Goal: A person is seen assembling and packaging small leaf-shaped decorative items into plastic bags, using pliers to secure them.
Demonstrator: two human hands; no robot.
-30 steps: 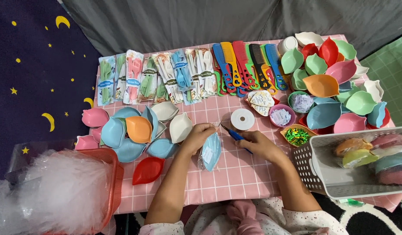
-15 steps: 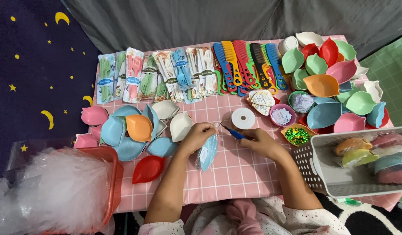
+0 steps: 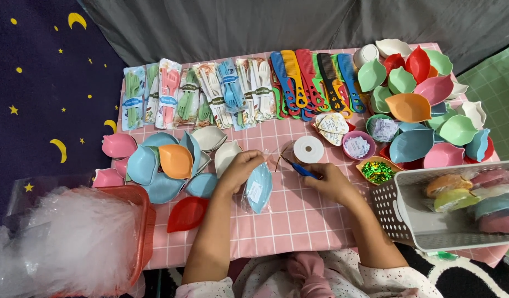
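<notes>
Blue leaf-shaped dish (image 3: 259, 187), bagged in clear plastic, hung near table centre, pinched by left hand (image 3: 240, 170); at three o'clock, right hand (image 3: 331, 182) gripped blue scissors (image 3: 303, 169) below white ribbon spool (image 3: 308, 149).

Light-blue leaf-shaped plastic dish (image 3: 259, 187) sat in clear, glossy, crinkled film wrap. Pink checked tablecloth (image 3: 298, 215) looked smooth, slightly sheened. White perforated plastic basket (image 3: 400, 212) matt. Green foil-wrapped sweets (image 3: 377, 171) shiny, metallic.

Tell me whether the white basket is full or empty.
Partly full: the white basket holds several wrapped coloured dishes at its right end.
</notes>
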